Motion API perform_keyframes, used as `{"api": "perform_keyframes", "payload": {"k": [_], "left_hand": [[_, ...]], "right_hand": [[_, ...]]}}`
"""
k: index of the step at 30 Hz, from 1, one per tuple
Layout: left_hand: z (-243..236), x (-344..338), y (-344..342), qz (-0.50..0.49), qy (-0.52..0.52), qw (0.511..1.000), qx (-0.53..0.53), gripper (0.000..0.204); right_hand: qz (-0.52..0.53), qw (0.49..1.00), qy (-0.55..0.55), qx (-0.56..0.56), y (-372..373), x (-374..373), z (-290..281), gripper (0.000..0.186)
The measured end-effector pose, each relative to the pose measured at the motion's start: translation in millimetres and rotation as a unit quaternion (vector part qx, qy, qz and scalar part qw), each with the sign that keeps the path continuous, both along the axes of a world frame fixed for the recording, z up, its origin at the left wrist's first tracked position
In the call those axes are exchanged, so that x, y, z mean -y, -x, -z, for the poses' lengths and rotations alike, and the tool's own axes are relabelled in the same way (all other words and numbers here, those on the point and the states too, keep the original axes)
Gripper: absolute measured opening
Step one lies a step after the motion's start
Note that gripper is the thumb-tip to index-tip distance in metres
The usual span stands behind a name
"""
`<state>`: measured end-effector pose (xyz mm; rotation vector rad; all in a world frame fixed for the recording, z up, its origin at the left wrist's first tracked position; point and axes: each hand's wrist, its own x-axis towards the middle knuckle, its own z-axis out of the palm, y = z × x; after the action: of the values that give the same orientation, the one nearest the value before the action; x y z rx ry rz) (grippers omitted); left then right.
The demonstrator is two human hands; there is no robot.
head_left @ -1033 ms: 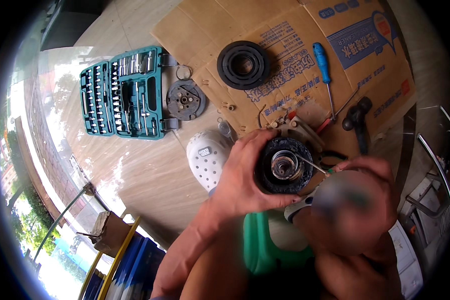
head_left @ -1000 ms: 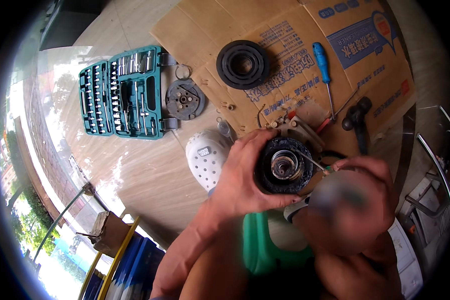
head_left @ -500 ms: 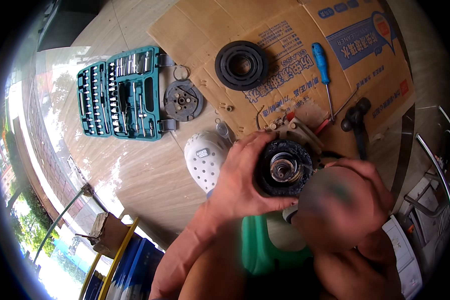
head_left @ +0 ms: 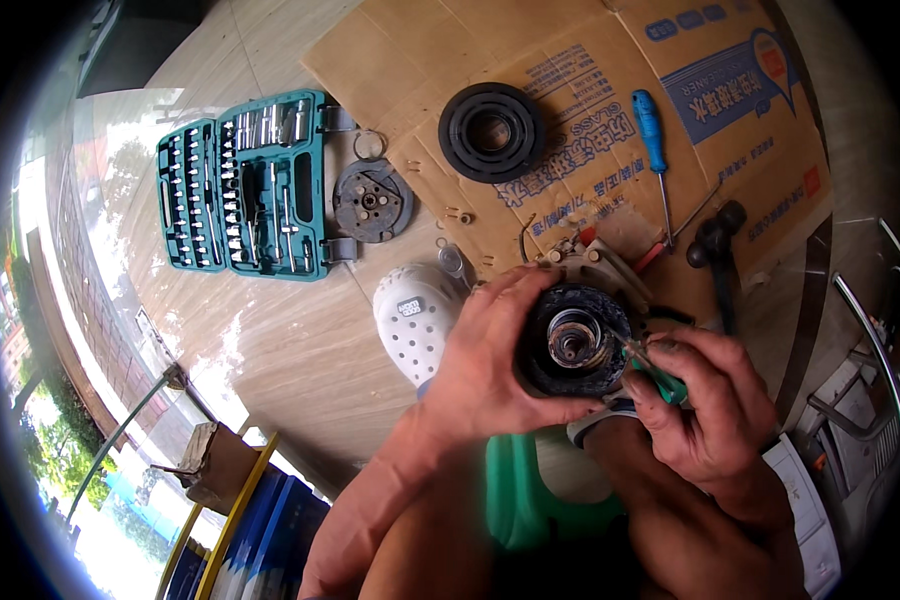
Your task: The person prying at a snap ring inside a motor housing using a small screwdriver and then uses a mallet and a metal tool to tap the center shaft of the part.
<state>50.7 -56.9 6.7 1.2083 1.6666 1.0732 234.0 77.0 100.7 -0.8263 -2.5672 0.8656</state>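
My left hand (head_left: 485,355) is wrapped around a black cylindrical part (head_left: 538,357), whose top shows a metal ring and central shaft. My right hand (head_left: 710,405) grips a small tool with a green handle (head_left: 670,385), its metal end at the cylinder's right rim; the exact tip is too small to tell. Behind the cylinder lie a metal casting (head_left: 590,255) with bolts and a dark ball-ended tool (head_left: 715,240) on the cardboard (head_left: 370,50). My knees and a white clog (head_left: 410,325) show below and beside my hands.
An open teal socket case (head_left: 245,185), a metal disc (head_left: 370,200) and small loose rings lie at left. A black pulley (head_left: 490,130) and blue screwdriver (head_left: 648,130) lie on the cardboard. A yellow-framed rack (head_left: 210,560) stands lower left, metal tubing (head_left: 870,330) at right.
The cylinder in my left hand has shifted slightly right and down in the picture. The green-handled tool's end has drawn back from the inner ring to the rim; my right fingers now show clearly.
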Motion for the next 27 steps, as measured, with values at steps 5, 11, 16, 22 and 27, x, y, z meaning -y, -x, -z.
{"api": "perform_keyframes", "payload": {"k": [5,11,16,22,27], "left_hand": [[0,-1,-1,-0.002,0.0,1.0,-0.003,0.114],[-1,-2,-1,-0.002,-0.004,1.0,-0.015,0.113],[0,-1,-2,-0.006,-0.009,1.0,-0.017,0.114],[1,-1,-2,-0.005,-0.012,1.0,-0.018,0.115],[-1,-1,-1,-0.005,-0.006,1.0,-0.025,0.116]], "right_hand": [[-0.017,0.999,-0.03,0.002,6,-2,-4,0.04],[-0.011,1.0,0.015,0.003,8,-7,-5,0.039],[-0.01,0.999,0.041,0.013,11,-7,-9,0.036],[0.001,0.998,0.061,0.015,12,-3,-11,0.032],[0.008,0.998,0.063,0.015,12,-1,-9,0.032]]}}
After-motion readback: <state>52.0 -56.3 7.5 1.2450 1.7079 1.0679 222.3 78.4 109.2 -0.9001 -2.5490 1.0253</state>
